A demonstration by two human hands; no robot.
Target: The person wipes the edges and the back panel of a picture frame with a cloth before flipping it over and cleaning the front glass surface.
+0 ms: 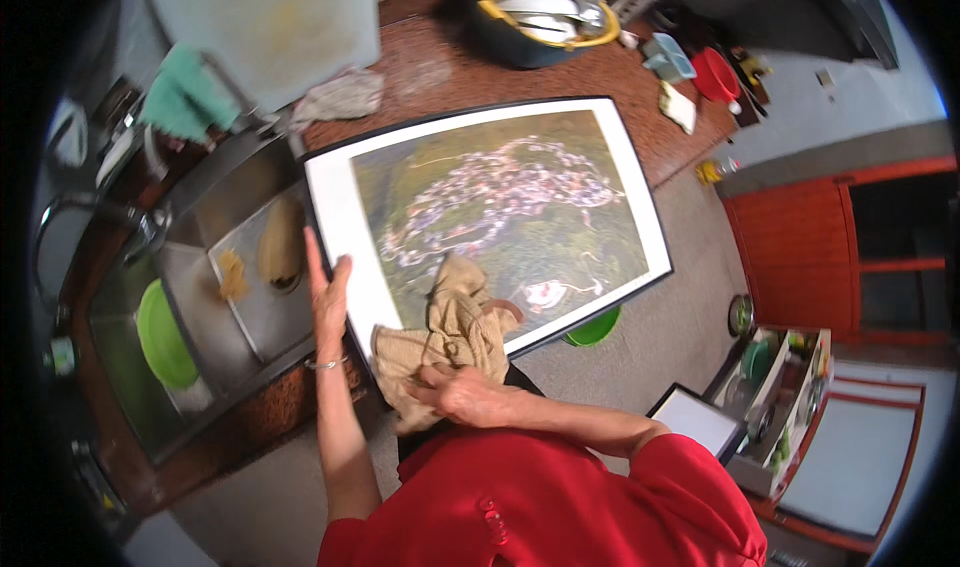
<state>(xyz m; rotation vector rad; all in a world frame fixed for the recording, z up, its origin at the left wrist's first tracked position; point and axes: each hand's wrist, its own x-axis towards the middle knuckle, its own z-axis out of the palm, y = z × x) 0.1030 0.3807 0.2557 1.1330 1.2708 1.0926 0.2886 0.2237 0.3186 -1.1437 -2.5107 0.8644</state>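
Observation:
A large framed picture (525, 184) with a black frame and white border is tilted in front of me, its far side over the counter. It shows an aerial view of a settlement amid green land. My left hand (328, 297) grips the frame's left edge, fingers on the outer side and thumb over the white border. In my right hand (465, 394) is a bunched tan cloth (450, 327), which lies over the picture's near left corner. Part of the lower image and border is hidden under the cloth.
To the left is a steel double sink (255, 297) with a green basin (166, 334) and a faucet (142, 226). A yellow-rimmed tub of dishes (540, 31) stands on the brown counter (420, 61). A green bucket (594, 328) is on the floor, partly under the frame.

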